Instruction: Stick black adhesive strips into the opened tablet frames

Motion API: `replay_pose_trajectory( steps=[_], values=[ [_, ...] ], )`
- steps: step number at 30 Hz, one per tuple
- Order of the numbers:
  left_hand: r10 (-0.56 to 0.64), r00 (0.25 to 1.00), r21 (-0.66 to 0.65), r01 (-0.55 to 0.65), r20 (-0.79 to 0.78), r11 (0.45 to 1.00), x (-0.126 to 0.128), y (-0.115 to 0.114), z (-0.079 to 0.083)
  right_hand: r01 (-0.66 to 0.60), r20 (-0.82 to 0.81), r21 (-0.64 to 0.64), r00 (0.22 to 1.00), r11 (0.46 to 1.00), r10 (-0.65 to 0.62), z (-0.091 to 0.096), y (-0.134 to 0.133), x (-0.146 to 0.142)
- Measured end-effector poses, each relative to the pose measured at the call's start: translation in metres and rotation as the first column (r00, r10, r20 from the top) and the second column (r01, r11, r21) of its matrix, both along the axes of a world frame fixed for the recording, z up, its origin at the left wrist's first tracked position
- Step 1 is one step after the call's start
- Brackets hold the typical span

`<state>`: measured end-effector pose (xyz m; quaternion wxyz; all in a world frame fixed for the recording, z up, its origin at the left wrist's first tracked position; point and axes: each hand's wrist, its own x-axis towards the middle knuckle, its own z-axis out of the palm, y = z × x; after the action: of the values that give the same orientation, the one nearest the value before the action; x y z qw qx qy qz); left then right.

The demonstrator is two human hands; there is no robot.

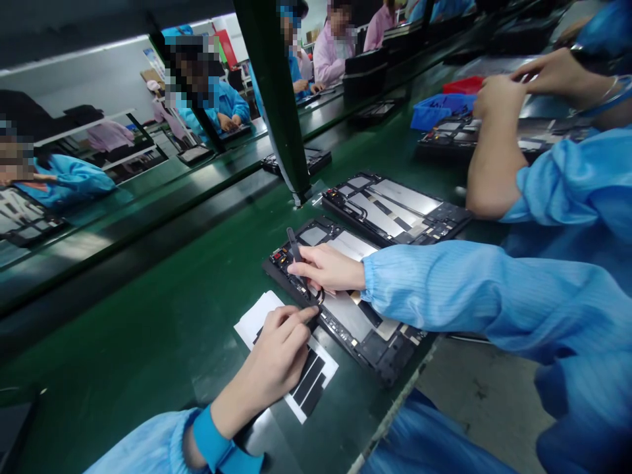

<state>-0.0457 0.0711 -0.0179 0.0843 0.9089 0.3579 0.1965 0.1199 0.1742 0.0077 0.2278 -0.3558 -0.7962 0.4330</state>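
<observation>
An opened tablet chassis (345, 309) with grey battery cells and black boards lies on the green belt in front of me. My right hand (326, 268) rests over it, closed round black tweezers (297, 260) whose tip points down at the tablet's near edge. My left hand (279, 352) lies on a white backing sheet (296, 359) carrying black adhesive strips, its fingers curled and the index finger reaching to the tablet's edge by the tweezer tip. I cannot make out anything held in it.
A second opened tablet (395, 210) lies just beyond. A dark green post (276, 99) rises behind it. A co-worker's arm (494, 151) works at the right near a blue tray (439, 108) and a red tray (464, 84). Other people sit across the belt.
</observation>
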Motion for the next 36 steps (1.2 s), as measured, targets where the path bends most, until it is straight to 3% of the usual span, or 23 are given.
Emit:
replay_pose_trajectory(
  steps=[5, 12, 15, 19, 22, 28, 32, 34, 36],
  values=[
    [0.123, 0.989, 0.065, -0.118, -0.079, 0.991, 0.005, -0.004, 0.001, 0.008, -0.07, -0.033, 0.997, 0.999, -0.011, -0.001, 0.0, 0.0],
    [-0.052, 0.982, 0.074, 0.067, -0.183, 0.995, 0.013, -0.008, 0.008, 0.003, -0.117, -0.119, 0.993, 0.993, -0.017, -0.004, 0.0, 0.0],
    [-0.02, 0.993, 0.026, 0.023, -0.112, 0.999, 0.011, -0.011, 0.007, -0.002, -0.121, -0.147, 0.993, 0.989, -0.016, -0.002, -0.001, 0.0],
    [0.124, 0.992, -0.025, -0.124, -0.014, 0.992, 0.008, -0.014, 0.001, -0.009, -0.119, -0.168, 0.993, 0.986, -0.011, -0.001, 0.0, 0.0],
    [0.153, 0.987, -0.087, -0.149, 0.047, 0.985, 0.014, -0.018, 0.0, -0.009, -0.113, -0.161, 0.994, 0.987, -0.01, 0.0, 0.0, 0.0],
    [0.276, 0.937, -0.339, -0.194, 0.214, 0.921, 0.041, -0.041, 0.017, 0.0, -0.113, -0.16, 0.993, 0.987, -0.019, -0.001, -0.001, -0.001],
    [0.279, 0.933, -0.365, -0.185, 0.225, 0.912, 0.041, -0.035, 0.024, 0.049, -0.092, -0.003, 0.995, 0.999, -0.049, 0.004, 0.004, 0.003],
    [0.384, 0.905, -0.375, -0.297, 0.182, 0.878, 0.032, -0.017, 0.023, 0.085, 0.0, 0.189, 0.996, 0.978, -0.086, 0.009, 0.005, 0.014],
    [0.503, 0.86, -0.391, -0.436, 0.084, 0.811, 0.02, 0.007, 0.023, 0.109, 0.182, 0.409, 0.963, 0.906, -0.198, 0.012, 0.002, 0.032]
  ],
)
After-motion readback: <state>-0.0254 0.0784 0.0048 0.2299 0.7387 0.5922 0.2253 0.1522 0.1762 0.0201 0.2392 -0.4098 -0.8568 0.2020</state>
